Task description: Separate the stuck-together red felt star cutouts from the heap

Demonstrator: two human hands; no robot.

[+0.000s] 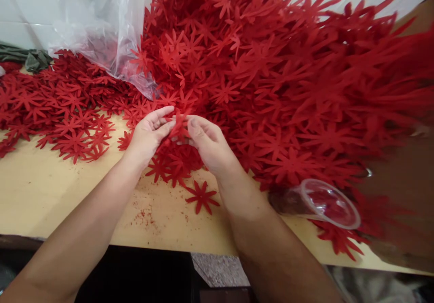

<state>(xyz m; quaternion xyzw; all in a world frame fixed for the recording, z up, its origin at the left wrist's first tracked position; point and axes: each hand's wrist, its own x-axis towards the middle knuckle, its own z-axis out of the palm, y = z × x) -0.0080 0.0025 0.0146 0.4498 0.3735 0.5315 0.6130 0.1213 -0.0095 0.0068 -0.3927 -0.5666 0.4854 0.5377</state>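
Between my two hands is a red fabric flower cutout [179, 124] with narrow petals, somewhat blurred. My left hand [152, 129] pinches its left side between thumb and fingers. On the other side my right hand [206, 138] is closed on it, thumb over bent fingers. Just below the hands, more flower cutouts [176, 163] lie on the wooden table [84, 194]. A single flat flower cutout [202, 197] rests near my right wrist, a dark dot at its centre.
A tall heap of red flower cutouts [257, 63] fills the back and right. A lower pile [61, 99] spreads left, beside a clear plastic bag [101, 27]. A clear plastic cup [330, 203] lies on its side near my right forearm. Red crumbs [145, 217] dot the table.
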